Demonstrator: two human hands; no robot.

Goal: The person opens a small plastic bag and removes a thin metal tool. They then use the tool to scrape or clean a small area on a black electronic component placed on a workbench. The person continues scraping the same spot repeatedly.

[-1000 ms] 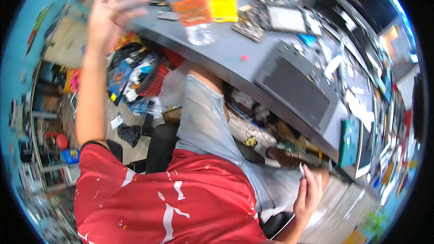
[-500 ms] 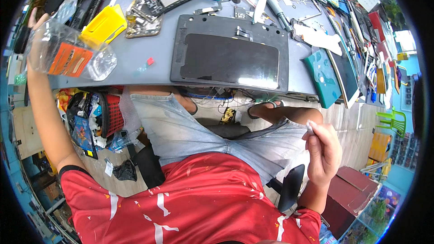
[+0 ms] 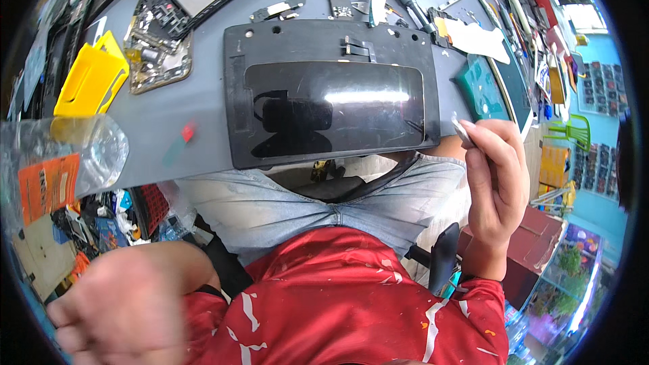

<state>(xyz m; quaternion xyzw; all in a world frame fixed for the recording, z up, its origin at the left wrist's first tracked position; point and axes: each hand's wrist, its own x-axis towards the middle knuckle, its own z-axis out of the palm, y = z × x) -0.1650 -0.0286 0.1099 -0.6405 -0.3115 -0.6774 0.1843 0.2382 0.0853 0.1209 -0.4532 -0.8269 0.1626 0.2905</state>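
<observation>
My right hand (image 3: 499, 179) is raised just off the table's near right corner, thumb and fingers pinching a small crumpled whitish wad (image 3: 462, 131). My left hand (image 3: 125, 307) is low at the left, in front of my body and away from the table. Motion smears its fingers, and I cannot make out anything in them. A glossy black screen panel (image 3: 331, 111) lies on a dark flat plate (image 3: 297, 40) before me. At the table's left edge is a clear plastic bottle (image 3: 101, 152) with an orange label, partly cut off by the picture's rim.
A yellow plastic holder (image 3: 94, 74) and an opened phone frame with bare parts (image 3: 162, 61) are at the left. Tools, small parts and a green case (image 3: 481, 88) crowd the back and right. A bin full of rubbish (image 3: 150, 206) stands under the table's left side.
My left hand has come back from beside the bottle to low at the left. My right hand has risen toward the table edge, still pinching the wad. The view has shifted closer to the table.
</observation>
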